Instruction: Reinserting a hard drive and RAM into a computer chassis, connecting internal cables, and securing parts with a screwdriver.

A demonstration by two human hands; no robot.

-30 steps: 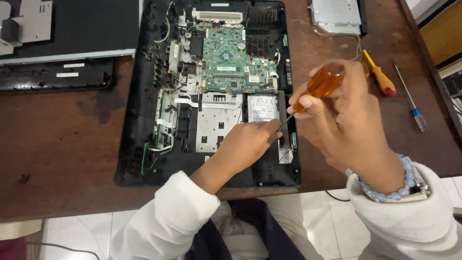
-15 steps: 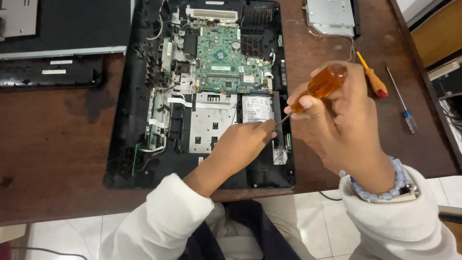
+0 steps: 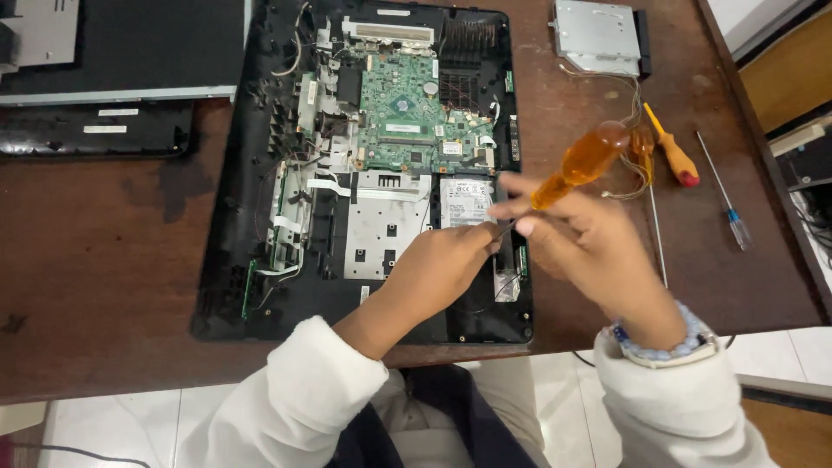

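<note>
Both hands worked over the opened computer chassis — the right hand gripped an amber-handled screwdriver, the left hand steadied its tip, fingers loosely curled.

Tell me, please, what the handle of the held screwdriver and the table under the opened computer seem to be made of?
The screwdriver handle in the right hand looks like translucent amber plastic: light passes through it and it shines. The table looks like dark brown wood or wood veneer with a dull, worn, stained finish; which one cannot be told.
</note>
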